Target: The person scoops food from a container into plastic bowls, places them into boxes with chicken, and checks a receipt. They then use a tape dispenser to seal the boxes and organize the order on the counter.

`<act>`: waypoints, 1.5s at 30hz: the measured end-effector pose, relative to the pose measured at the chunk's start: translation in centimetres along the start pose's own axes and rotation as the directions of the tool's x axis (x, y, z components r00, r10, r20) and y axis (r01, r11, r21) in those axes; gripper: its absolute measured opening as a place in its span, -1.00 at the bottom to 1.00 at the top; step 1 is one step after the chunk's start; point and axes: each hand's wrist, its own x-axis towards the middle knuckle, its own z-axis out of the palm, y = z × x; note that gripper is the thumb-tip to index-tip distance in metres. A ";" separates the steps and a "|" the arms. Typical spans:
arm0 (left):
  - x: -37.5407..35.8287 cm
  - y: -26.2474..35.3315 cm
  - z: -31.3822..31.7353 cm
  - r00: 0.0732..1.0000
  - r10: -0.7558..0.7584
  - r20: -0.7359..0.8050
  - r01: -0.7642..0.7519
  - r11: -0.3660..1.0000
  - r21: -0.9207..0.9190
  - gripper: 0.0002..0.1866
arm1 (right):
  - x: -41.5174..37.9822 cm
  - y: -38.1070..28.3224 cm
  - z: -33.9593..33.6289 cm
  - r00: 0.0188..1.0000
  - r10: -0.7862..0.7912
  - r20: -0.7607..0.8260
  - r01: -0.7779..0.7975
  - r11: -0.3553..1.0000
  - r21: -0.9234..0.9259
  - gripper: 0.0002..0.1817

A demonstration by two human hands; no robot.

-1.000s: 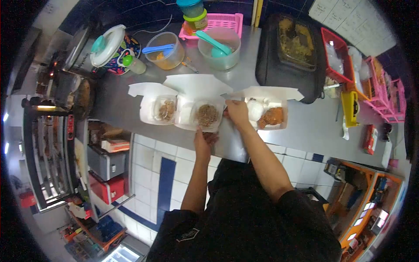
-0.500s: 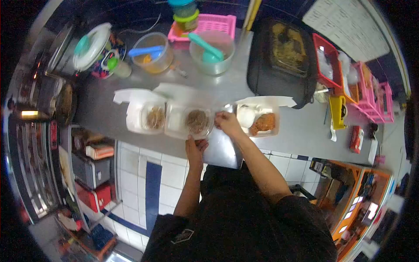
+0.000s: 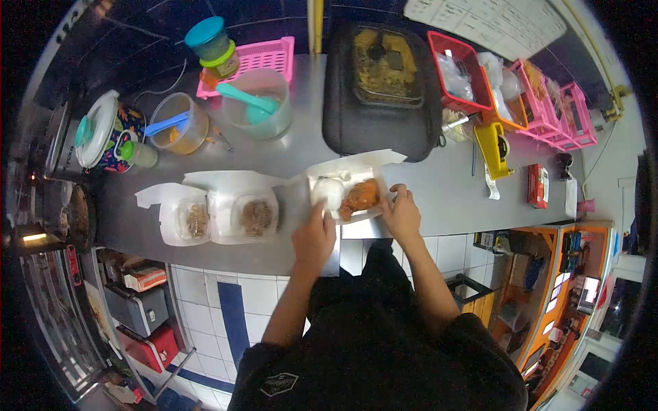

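Both hands are at an open white takeaway box (image 3: 375, 168) that holds a mound of white rice (image 3: 332, 192) and a reddish-orange piece of fried chicken (image 3: 363, 194). My left hand (image 3: 314, 238) has its fingers closed at the near left corner, by the rice. On the opposite side, my right hand (image 3: 401, 214) pinches the right wall. To the left stand two more open white boxes, the nearer one (image 3: 271, 198) and the farther one (image 3: 168, 216). Each has a clear plastic packet of brownish food in it, and no hand touches them.
Behind are a tub with a teal scoop (image 3: 282, 113), a tub with a blue handle (image 3: 199, 133) and a pink basket (image 3: 274, 58). A large black case (image 3: 336, 103) stands behind the rice box. Rightward are a red basket (image 3: 439, 48) and a yellow tape dispenser (image 3: 488, 147).
Both hands have moved right, from the middle box with the brown food to the box with rice and chicken. The camera view has also shifted to the right.
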 end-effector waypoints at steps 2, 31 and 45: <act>4.5 2.3 1.8 0.998 0.006 0.069 -0.030 0.934 0.355 -0.62 | 1.6 3.8 0.5 0.948 0.039 0.317 -0.127 0.956 0.263 -0.66; 0.0 34.1 18.0 0.968 0.249 0.015 -0.240 0.944 -0.225 -0.66 | 4.3 28.4 -20.5 0.916 -0.308 0.258 0.111 0.811 0.575 -0.68; 1.1 40.9 23.7 0.859 0.124 0.497 0.398 0.448 -0.800 -0.38 | 6.6 35.0 -23.2 0.881 -0.214 0.421 -0.434 -0.014 0.901 -0.49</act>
